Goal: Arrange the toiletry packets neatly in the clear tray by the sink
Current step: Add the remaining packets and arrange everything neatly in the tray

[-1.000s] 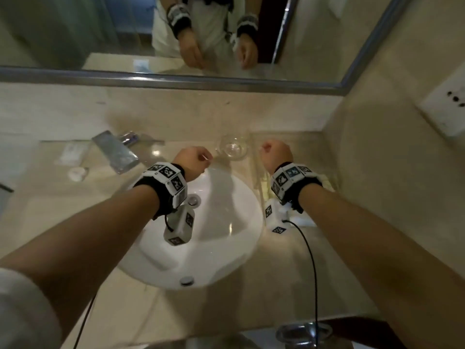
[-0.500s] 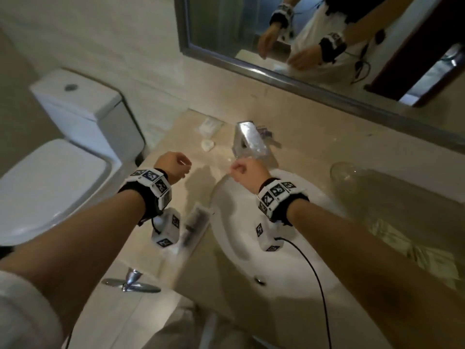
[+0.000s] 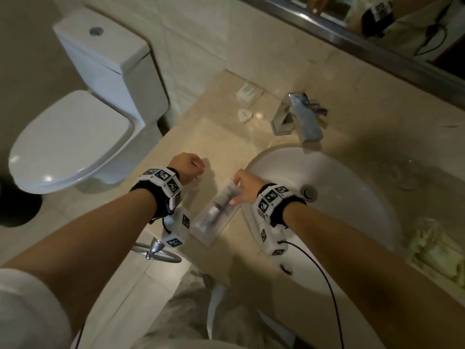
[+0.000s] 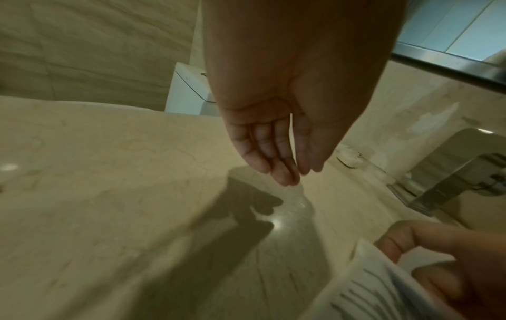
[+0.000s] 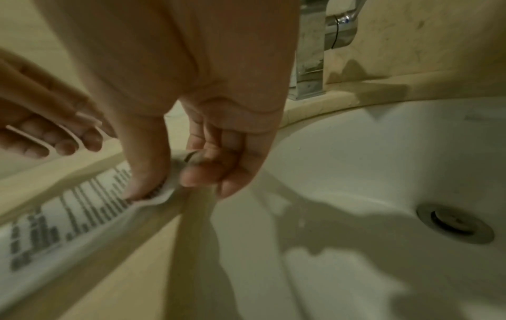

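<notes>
A long white toiletry packet with dark print lies on the beige counter just left of the sink. My right hand pinches its far end between thumb and fingers; the right wrist view shows that pinch on the printed packet. My left hand hovers over the counter beside it with relaxed fingers and holds nothing. A small white packet and a round white soap lie near the wall. The clear tray with pale green packets stands right of the sink.
A chrome faucet stands behind the basin, and a clear glass sits to its right. A white toilet stands left of the counter. A towel ring hangs below the counter's front edge. A mirror runs along the wall.
The view swung left from the sink toward the toilet. Both hands moved left over the counter, and my right hand took hold of the long packet's end.
</notes>
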{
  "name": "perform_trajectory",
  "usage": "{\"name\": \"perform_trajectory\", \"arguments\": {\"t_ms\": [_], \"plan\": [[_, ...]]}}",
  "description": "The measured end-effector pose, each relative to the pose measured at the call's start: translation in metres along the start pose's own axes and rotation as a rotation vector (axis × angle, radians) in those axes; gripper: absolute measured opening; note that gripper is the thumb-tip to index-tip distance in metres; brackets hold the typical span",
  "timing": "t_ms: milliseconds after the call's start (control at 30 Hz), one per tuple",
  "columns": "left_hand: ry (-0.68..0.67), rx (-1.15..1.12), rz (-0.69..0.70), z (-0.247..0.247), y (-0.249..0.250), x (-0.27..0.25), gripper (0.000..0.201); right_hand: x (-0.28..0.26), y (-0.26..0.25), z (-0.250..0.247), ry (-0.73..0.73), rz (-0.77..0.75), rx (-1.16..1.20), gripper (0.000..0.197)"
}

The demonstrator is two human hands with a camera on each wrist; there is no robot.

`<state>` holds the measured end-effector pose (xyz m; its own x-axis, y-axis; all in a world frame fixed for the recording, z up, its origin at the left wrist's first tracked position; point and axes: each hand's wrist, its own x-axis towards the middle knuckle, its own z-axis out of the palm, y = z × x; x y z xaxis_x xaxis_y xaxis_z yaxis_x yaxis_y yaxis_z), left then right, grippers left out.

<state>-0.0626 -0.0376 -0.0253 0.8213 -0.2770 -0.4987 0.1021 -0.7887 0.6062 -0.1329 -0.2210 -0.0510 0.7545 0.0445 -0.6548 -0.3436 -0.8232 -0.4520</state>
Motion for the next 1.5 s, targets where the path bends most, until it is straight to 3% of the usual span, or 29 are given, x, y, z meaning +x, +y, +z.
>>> {"name": "perform_trajectory", "arguments": {"t_ms": [167,267,333,433,533,700,800,967,1200,1500], "plan": [[-0.039,-0.086,-0.001,0.002,0.005,0.009,0.022,0.012,-0.006,-0.007,0.105,0.007,0.145,0.021],[-0.152,-0.213,-0.003,0.004,0.013,0.014,0.029,0.021,-0.010,-0.027,0.291,-0.025,0.367,0.028],[-0.228,-0.140,0.022,0.003,0.019,0.017,0.043,0.022,-0.014,-0.042,0.345,-0.040,0.510,0.008],[-0.226,-0.050,0.062,-0.002,0.025,0.026,0.039,0.026,-0.022,-0.059,0.361,-0.056,0.597,0.027],[-0.174,-0.120,0.067,-0.016,0.026,0.039,0.033,0.034,-0.033,-0.076,0.428,-0.058,0.633,0.032],[-0.076,-0.302,0.042,-0.044,0.026,0.057,0.032,0.069,-0.041,-0.105,0.657,0.010,0.471,0.036],[-0.042,-0.338,0.030,-0.060,0.022,0.068,0.029,0.092,-0.045,-0.114,0.700,0.043,0.331,0.041],[-0.019,-0.345,-0.014,-0.073,0.007,0.079,0.026,0.125,-0.049,-0.117,0.704,0.059,0.172,0.053],[0.031,-0.359,-0.074,-0.086,-0.016,0.091,0.030,0.162,-0.054,-0.118,0.574,0.127,-0.174,0.061],[0.048,-0.360,-0.069,-0.093,-0.026,0.098,0.029,0.161,-0.077,-0.102,0.518,-0.095,-0.184,0.038]]}}
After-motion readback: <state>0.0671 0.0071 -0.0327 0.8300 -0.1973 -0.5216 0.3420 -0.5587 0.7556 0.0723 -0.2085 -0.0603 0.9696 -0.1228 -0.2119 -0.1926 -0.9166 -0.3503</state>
